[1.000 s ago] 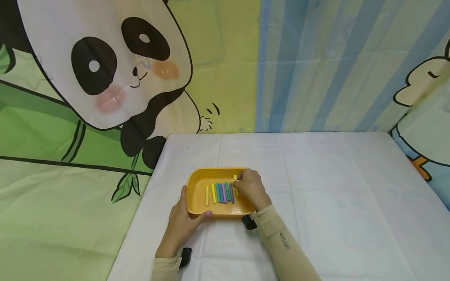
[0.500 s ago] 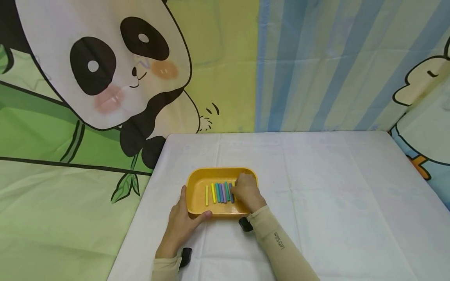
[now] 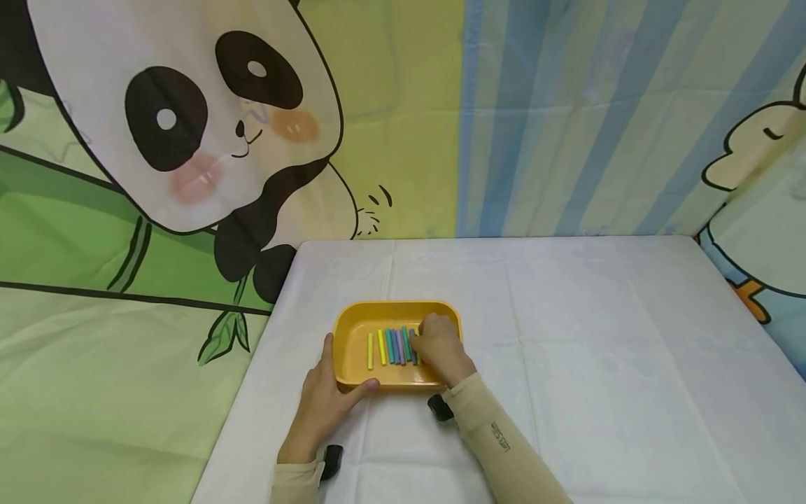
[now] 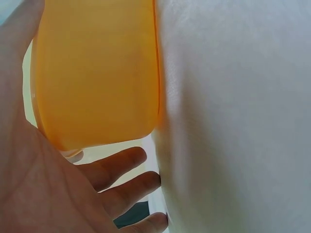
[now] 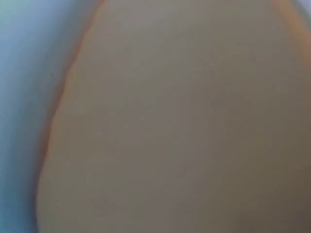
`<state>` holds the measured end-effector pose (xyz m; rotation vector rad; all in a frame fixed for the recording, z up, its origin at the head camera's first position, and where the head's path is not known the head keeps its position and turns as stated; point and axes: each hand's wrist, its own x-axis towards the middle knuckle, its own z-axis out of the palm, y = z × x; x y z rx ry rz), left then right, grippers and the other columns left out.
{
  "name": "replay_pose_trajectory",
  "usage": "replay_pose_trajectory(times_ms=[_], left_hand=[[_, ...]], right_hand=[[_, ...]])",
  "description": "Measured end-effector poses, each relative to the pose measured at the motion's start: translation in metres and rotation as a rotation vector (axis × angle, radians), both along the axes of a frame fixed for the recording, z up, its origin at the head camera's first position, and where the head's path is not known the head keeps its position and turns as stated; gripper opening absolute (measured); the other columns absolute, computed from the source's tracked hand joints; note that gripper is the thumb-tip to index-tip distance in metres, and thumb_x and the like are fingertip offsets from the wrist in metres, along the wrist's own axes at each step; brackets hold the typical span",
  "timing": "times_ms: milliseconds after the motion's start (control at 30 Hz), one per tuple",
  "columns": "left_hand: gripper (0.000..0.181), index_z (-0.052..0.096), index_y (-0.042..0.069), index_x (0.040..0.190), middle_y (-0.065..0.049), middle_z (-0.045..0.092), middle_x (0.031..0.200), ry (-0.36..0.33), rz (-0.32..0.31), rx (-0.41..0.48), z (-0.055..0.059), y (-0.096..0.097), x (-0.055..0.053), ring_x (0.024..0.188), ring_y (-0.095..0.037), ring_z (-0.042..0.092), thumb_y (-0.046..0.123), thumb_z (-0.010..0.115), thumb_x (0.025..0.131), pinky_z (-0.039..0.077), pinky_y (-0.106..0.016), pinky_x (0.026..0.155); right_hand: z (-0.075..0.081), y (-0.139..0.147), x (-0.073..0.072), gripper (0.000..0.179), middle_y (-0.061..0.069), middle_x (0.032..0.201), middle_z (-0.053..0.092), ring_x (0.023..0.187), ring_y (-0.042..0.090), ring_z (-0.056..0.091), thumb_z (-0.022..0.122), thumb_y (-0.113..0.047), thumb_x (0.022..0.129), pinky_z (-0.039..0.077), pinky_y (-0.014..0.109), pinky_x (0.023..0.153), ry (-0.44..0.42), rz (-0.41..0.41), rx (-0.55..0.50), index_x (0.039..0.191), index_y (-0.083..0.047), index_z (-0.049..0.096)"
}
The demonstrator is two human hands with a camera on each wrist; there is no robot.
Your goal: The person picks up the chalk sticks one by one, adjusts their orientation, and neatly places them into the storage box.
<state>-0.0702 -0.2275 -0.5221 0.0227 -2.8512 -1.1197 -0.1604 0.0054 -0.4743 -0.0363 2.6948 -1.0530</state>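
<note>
In the head view, a yellow tray (image 3: 352, 329) stands on the table. Several thin chalk-like sticks (image 3: 398, 346) in yellow, teal, blue and purple lie side by side in it, with a light yellow one (image 3: 370, 351) slightly apart at the left. My left hand (image 3: 322, 402) rests against the tray's near left corner, thumb along the front and fingers at the left side; the left wrist view shows the lower fingers loosely spread. Inside the tray, my right hand (image 3: 441, 348) pinches a yellow stick at the row's right end, mostly hidden by the fingers. The right wrist view is a blur of skin.
A white cloth covers the table (image 3: 585, 364), reaching far to the right of the tray. Behind the table hangs a printed cloth (image 3: 403, 140) with a panda and stripes. Each wrist wears a small black camera (image 3: 439, 407).
My right hand has moved slightly left and down with the yellow stick, setting it close beside the row's right end. The left hand and tray have stayed put.
</note>
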Motion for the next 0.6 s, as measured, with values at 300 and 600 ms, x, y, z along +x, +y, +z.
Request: replay_pose_trajectory(times_ms=[300, 600], left_hand=[[0.126, -0.003, 0.021, 0.164, -0.021, 0.031, 0.161, -0.030, -0.007, -0.045, 0.005, -0.003, 0.002, 0.141, -0.043, 0.038, 0.075, 0.071, 0.077, 0.029, -0.059, 0.115], [0.092, 0.014, 0.006, 0.163, -0.021, 0.025, 0.163, 0.084, -0.038, -0.153, 0.021, -0.009, -0.001, 0.147, -0.040, 0.028, 0.059, 0.054, 0.099, 0.020, -0.061, 0.116]], right_hand=[[0.035, 0.022, 0.015, 0.046, 0.010, 0.116, 0.068, 0.099, 0.025, 0.065, 0.069, -0.038, 0.096, 0.055, 0.041, 0.085, 0.135, 0.052, -0.115, 0.129, -0.006, 0.064], [0.051, 0.066, 0.020, 0.070, 0.019, 0.156, 0.037, 0.138, 0.041, 0.040, 0.056, -0.058, 0.099, 0.034, 0.059, 0.111, 0.277, 0.041, -0.093, 0.147, -0.008, 0.049]])
